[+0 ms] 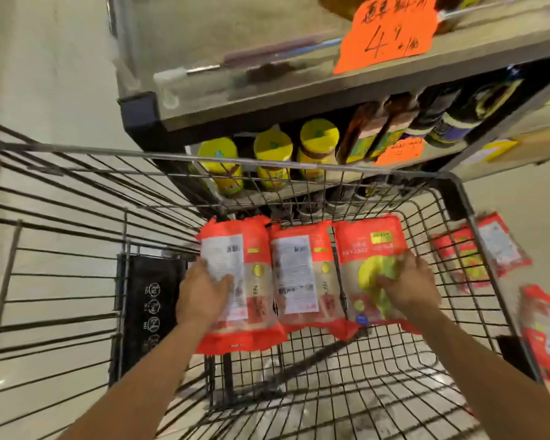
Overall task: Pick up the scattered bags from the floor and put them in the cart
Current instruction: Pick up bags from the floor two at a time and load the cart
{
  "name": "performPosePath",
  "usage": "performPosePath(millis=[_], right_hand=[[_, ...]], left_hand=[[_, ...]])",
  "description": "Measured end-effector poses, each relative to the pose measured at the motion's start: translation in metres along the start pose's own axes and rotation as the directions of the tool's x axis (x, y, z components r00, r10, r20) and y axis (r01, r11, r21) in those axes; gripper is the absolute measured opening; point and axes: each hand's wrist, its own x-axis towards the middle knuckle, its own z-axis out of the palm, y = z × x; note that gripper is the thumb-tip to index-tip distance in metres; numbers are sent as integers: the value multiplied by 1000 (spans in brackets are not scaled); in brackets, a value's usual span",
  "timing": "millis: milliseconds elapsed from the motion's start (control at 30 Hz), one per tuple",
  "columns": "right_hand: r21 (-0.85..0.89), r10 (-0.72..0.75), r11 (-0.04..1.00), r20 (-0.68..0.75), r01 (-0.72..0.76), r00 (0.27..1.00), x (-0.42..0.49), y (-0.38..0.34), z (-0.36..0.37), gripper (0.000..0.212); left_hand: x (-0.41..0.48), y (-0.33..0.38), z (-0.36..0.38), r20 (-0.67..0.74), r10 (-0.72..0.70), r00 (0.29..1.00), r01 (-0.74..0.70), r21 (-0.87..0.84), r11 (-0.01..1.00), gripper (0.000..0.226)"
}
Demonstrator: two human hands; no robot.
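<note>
Both forearms reach forward over the wire cart (346, 392), whose basket rim runs across the view and whose mesh floor is bare in the near half. The left hand (200, 296) lies on the left bag (238, 281), fingers spread across its white label panel, thumb at the bag's near left edge; whether it grips or merely presses cannot be told. The right hand (407, 287) rests on the right bag (365, 258), fingers curled over the yellow-green print; a firm clamp cannot be confirmed. Between them sits the middle bag (302, 274), touching both neighbours. All three red bags lie side by side in a row inside the basket, toward its far end, the left two label side up. A black plastic panel (150, 312) with white symbols stands at the cart's left side.

Outside the cart, on the pale floor (527, 198) to the right, two more red bags (486, 252) lie overlapping just beyond the wire wall, and another red bag (546, 335) lies nearer, beside the cart's right edge; these are blurred.

Beyond the cart stands a shelf unit (299, 100) holding yellow-lidded jars (273, 154) and dark bottles (442, 112), with an orange price sign (388, 33) on the upper shelf edge.
</note>
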Motion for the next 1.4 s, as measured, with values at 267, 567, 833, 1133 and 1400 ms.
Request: performPosePath(millis=[267,567,833,1133,1400], right_hand=[[-338,-517,841,-265,423,814,-158,-83,-106,78],[-288,-343,933,-526,217,778,-302,34,-225,76],[-6,46,998,-652,-66,757,-434,246,-225,83],[-11,114,987,-647,-159,754,-498,374,-220,83],[-75,53,990,-582,-118,812,-417,401,-272,82]], left_hand=[[-121,133,-122,45,681,731,-596,528,605,77],[-319,249,-148,178,942,284,-800,586,130,72],[-512,276,-39,370,928,-42,-861,458,-222,76],[-627,263,41,410,897,-168,-841,416,-347,72],[-603,322,75,376,924,-75,-844,469,-259,76]])
